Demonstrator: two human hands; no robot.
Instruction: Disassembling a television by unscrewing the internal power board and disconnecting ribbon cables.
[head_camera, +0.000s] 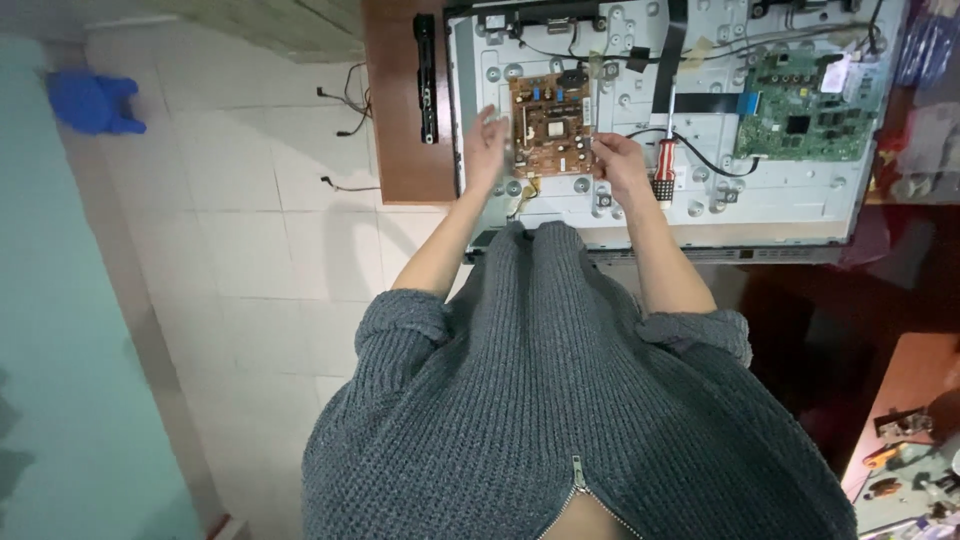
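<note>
Two bare hands were on a brown circuit board (551, 112) that sat on the grey metal back of an opened flat-screen set (620, 190). We had the left hand (486, 143) at the board's left edge, fingers spread wide and touching that edge, not closed around anything. The right hand (620, 165) was at the board's lower right corner, fingers curled against the edge; whether they actually pinched the board we could not tell. The board lay flat in the left-middle part of the metal panel, with its blue and dark components facing up.

Just beside the right hand lay a screwdriver (662, 160) with a red handle, its shaft pointing away from us, resting on the panel and apart from the fingers. A black cable (700, 150) curved past it across the metal. Farther right, well apart from both hands, a green circuit board (805, 110) was fixed to the same panel. A long black strip (426, 75) lay on the brown wooden bench (405, 150) just left of the set. Our grey knitted sleeves (400, 330) were pushed up to the elbows. Below the bench was a pale tiled floor (260, 240), with a blue object (95, 100) near the wall on the far left.
</note>
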